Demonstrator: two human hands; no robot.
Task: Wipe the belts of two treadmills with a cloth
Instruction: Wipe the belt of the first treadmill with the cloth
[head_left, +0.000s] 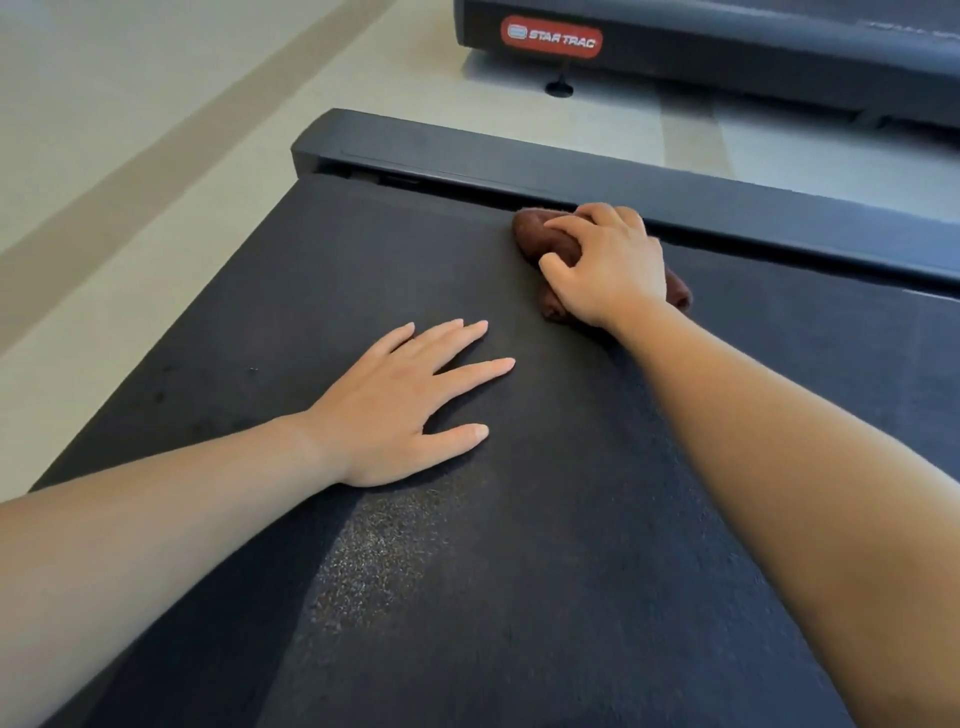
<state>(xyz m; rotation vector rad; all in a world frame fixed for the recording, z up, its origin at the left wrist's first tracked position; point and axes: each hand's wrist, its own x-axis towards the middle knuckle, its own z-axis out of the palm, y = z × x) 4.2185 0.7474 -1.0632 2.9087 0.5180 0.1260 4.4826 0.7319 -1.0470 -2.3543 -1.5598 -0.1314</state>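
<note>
A black treadmill belt (363, 249) fills most of the head view. My right hand (608, 265) grips a bunched dark brown cloth (535, 234) and presses it on the belt close to the dark side rail (675, 197). Part of the cloth pokes out behind the hand, the rest is hidden under my palm. My left hand (410, 400) lies flat on the belt with fingers spread, holding nothing, nearer to me and to the left of the cloth. A second treadmill (727, 57) with a red STAR TRAC label (551, 36) stands beyond the rail.
Pale floor (130, 130) with a tan stripe lies to the left and between the two machines. A small black levelling foot (560, 87) stands under the second treadmill's corner. A dusty, lighter patch (374, 561) shows on the near belt.
</note>
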